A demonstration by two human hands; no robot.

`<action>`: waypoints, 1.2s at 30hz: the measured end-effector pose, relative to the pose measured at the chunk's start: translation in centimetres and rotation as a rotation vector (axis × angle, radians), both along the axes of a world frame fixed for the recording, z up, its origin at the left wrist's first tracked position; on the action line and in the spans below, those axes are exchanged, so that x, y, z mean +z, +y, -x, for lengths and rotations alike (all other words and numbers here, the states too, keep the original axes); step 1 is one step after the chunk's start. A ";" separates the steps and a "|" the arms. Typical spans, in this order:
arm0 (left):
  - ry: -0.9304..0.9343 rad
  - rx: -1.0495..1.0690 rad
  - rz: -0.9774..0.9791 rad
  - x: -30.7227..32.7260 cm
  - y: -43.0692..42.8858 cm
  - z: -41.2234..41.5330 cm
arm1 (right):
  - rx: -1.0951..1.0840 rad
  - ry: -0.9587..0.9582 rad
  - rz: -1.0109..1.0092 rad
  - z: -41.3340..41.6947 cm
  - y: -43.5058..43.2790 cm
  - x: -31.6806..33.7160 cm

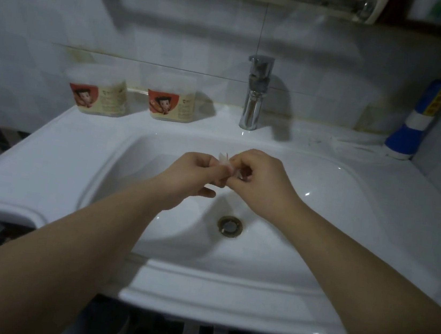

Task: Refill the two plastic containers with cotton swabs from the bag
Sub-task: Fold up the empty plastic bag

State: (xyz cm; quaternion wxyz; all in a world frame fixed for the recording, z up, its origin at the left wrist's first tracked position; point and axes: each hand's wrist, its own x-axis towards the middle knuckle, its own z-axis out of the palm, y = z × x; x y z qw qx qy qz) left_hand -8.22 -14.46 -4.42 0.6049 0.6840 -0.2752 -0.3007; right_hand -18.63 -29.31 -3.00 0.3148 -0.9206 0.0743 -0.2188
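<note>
So far left on the back ledge of the white sink (46, 160) you've got the first plastic container (98, 92), upright against the tiled wall, with an orange cartoon label. The second plastic container (171, 98) sits a bit to its right on the same ledge, same label, the two not touching. It's too dim and blurry to tell how full either one is. Moving in over the basin, the left hand (193, 174) has its fingers curled and its grip is pinched tight on a small crumpled bit of clear plastic, which looks like the bag (225, 162). The bag is held up in the air between both hands, well in front of the containers and above the drain (230, 225). The right hand (259, 183) is right up against the left, grip closed the same way, fingertips pinching the other side of the bag. Can't make out whether there are any swabs in it. Behind the hands the chrome faucet (255, 93) stands at the back of the sink, and off on the far right a blue and white flashlight (416, 119) leans in the corner.
</note>
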 end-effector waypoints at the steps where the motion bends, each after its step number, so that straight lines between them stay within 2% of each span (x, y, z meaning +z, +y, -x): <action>1: 0.017 -0.009 0.018 0.3 0.3 0.1 | -0.003 -0.013 -0.012 0.0 0.1 0.3; 6: 0.032 0.003 0.119 1.9 1.2 0.3 | -0.020 -0.020 -0.153 0.2 0.3 1.2; 11: -0.125 -0.006 0.153 3.6 4.0 0.5 | 0.044 -0.064 -0.282 0.7 2.7 2.5; 17: -0.162 0.124 0.225 5.2 10.1 0.1 | 0.147 -0.122 -0.530 -0.8 7.9 3.8; 21: -0.166 0.219 0.284 5.7 15.6 0.2 | 0.273 -0.113 -0.487 -2.5 12.4 4.9; 25: -0.157 0.349 0.344 5.6 20.9 0.0 | 0.370 -0.082 -0.296 -4.0 17.6 5.7; 28: -0.182 0.458 0.323 5.5 26.2 0.0 | 0.400 -0.094 -0.228 -5.1 22.9 5.9; 36: -0.216 0.502 0.175 4.0 38.7 0.6 | 0.547 -0.013 -0.202 -7.0 33.9 5.0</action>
